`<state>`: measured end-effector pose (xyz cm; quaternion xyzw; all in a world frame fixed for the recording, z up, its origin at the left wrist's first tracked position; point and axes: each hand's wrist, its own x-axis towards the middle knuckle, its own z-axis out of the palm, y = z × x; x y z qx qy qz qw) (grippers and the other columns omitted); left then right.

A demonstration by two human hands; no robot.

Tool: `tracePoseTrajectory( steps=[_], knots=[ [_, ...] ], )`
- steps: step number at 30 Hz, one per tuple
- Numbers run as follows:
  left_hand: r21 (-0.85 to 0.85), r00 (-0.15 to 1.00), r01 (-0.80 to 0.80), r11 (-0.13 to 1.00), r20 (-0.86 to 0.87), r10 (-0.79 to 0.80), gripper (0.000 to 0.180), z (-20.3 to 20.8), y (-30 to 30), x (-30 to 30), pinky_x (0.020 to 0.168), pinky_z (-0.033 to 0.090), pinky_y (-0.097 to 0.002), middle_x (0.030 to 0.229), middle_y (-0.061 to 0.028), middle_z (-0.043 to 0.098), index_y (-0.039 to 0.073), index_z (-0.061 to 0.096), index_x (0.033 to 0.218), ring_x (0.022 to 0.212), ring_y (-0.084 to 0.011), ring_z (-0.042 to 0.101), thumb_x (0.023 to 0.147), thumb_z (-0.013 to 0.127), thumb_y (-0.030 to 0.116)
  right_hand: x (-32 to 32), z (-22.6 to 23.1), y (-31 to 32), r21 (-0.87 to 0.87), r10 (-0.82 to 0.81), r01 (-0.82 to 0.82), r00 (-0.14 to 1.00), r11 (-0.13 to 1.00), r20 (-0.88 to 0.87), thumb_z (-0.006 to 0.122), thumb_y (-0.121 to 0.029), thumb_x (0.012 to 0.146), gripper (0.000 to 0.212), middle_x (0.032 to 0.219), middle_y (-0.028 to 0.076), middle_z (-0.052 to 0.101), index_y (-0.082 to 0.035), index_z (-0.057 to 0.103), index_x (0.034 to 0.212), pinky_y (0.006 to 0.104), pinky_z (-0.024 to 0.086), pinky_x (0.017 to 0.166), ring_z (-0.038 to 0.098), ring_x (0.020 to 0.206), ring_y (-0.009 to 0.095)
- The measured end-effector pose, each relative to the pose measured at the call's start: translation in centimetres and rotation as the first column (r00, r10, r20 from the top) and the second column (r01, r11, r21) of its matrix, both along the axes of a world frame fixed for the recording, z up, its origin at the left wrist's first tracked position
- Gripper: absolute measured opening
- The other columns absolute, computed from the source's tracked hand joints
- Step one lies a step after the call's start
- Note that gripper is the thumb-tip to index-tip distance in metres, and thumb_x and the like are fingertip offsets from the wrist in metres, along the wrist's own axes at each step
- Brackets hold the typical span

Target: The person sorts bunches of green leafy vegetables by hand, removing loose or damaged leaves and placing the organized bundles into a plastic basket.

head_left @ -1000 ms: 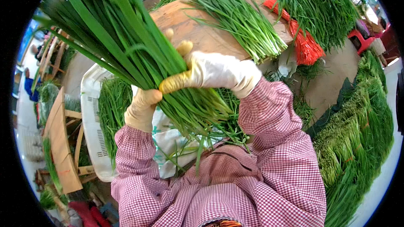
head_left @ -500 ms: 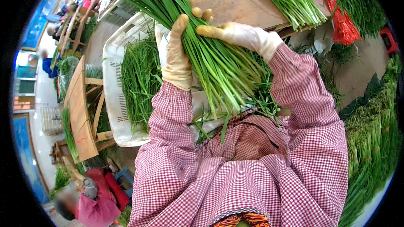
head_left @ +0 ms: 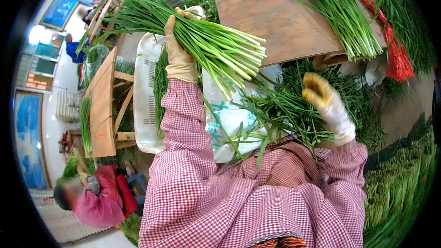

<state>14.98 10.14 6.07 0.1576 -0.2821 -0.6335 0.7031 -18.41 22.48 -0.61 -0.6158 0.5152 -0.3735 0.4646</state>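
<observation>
My left hand (head_left: 177, 46), in a pale glove, grips a bunch of green chives (head_left: 211, 41) round its middle. The leaf tips point to the upper left, and the white stem ends fan out to the right. My right hand (head_left: 324, 103), in a white glove stained yellow at the fingers, is apart from the bunch. Its fingers are bent and slightly blurred, thumb apart from them, with nothing visible between. Below and beside it lies a heap of loose chive leaves (head_left: 298, 94), some strewn over a white plastic sack (head_left: 220, 131) by my lap.
A wooden board (head_left: 262, 18) ahead carries another chive bunch (head_left: 340, 18) and red ties (head_left: 397, 59). At left stands a white crate (head_left: 147, 87) of greens. More chives (head_left: 399, 183) are stacked at right. A person in pink (head_left: 101, 197) sits at lower left, near a wooden table (head_left: 102, 110).
My right hand has left the bunch and come down to the right, over the loose leaves. My left hand has moved left with the chives, now lying flatter and showing neater stem ends.
</observation>
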Motion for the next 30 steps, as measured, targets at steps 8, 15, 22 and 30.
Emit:
tracePoseTrajectory(
  steps=[8, 15, 22, 30],
  knots=[
    [-0.040, 0.963, -0.065, 0.997, 0.259, 0.073, 0.031, 2.0, 1.4, -8.1, 0.088, 0.050, -0.0402, 0.093, -0.0035, 0.061, 0.005, 0.054, 0.108, 0.088, -0.0165, 0.059, 0.084, 0.062, 0.023, 7.5, 5.7, -7.1, -0.046, 0.325, -0.330, 0.883, 0.943, 0.339, 0.068, -0.055, 0.069, 0.097, 0.122, 0.022, 0.050, 0.004, 0.026, 0.135, 0.0319, 0.039, 0.094, 0.049, 0.114, 0.028],
    [0.032, 0.859, -0.242, 0.970, 0.471, 0.199, 0.023, 1.6, 1.2, -8.7, 0.060, 0.053, -0.0271, 0.078, -0.0070, 0.063, 0.002, 0.061, 0.091, 0.068, -0.0194, 0.063, 0.079, 0.067, 0.021, 11.6, 2.4, -2.3, 0.048, 0.178, -0.268, 0.751, 0.962, 0.636, 0.081, -0.025, 0.064, 0.108, 0.126, 0.016, 0.046, -0.003, 0.008, 0.141, 0.0290, 0.037, 0.097, 0.046, 0.115, 0.022],
    [0.074, 0.844, -0.269, 0.960, 0.498, 0.198, 0.019, 1.5, 1.9, -8.0, 0.058, 0.054, -0.0272, 0.075, -0.0060, 0.062, 0.003, 0.062, 0.088, 0.068, -0.0188, 0.063, 0.079, 0.066, 0.020, 13.1, 0.4, -1.1, 0.195, 0.060, -0.391, 0.553, 0.899, 0.831, 0.074, -0.003, 0.068, 0.098, 0.125, 0.008, 0.046, -0.006, 0.009, 0.142, 0.0257, 0.039, 0.093, 0.046, 0.110, 0.015],
    [0.062, 0.832, -0.303, 0.951, 0.504, 0.232, 0.028, 4.3, 2.2, -12.1, 0.064, 0.051, -0.0256, 0.086, -0.0039, 0.061, 0.005, 0.059, 0.098, 0.072, -0.0161, 0.060, 0.079, 0.066, 0.024, 11.3, 0.8, -1.9, 0.052, 0.135, -0.389, 0.437, 0.920, 0.889, 0.072, -0.001, 0.069, 0.091, 0.133, 0.005, 0.040, -0.012, 0.018, 0.142, 0.0279, 0.039, 0.094, 0.044, 0.115, 0.016]
  ],
)
